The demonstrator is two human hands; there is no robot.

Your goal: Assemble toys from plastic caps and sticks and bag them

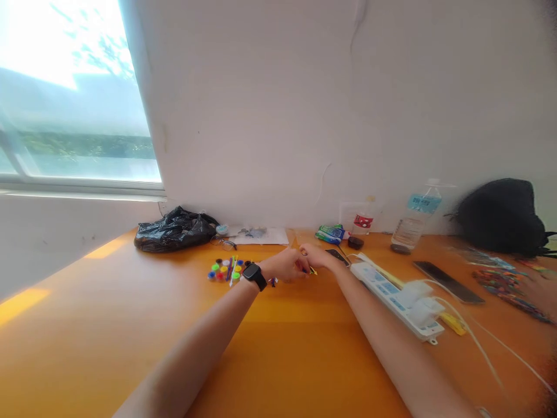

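Note:
My left hand (285, 265), with a black watch (255, 276) on the wrist, meets my right hand (314, 256) over the middle of the table. The fingers of both hands are curled in and close together. A small yellow and dark piece (313, 270) shows at the fingertips; its kind is too small to tell, and the fingers hide most of it. Left of my hands stand several small paint pots (220, 269) with coloured lids, and thin coloured sticks (232, 270) lie across them. A small dark and white bit (273, 282) lies just below my left hand.
A white power strip (391, 296) with plugs and cables lies on the right, near a phone (448, 281). Behind are a black plastic bag (174, 229), glasses (224, 242), a blue-green packet (331, 233) and bottles (409, 226). Another person's hand (542, 290) is beside colourful pieces (500, 281).

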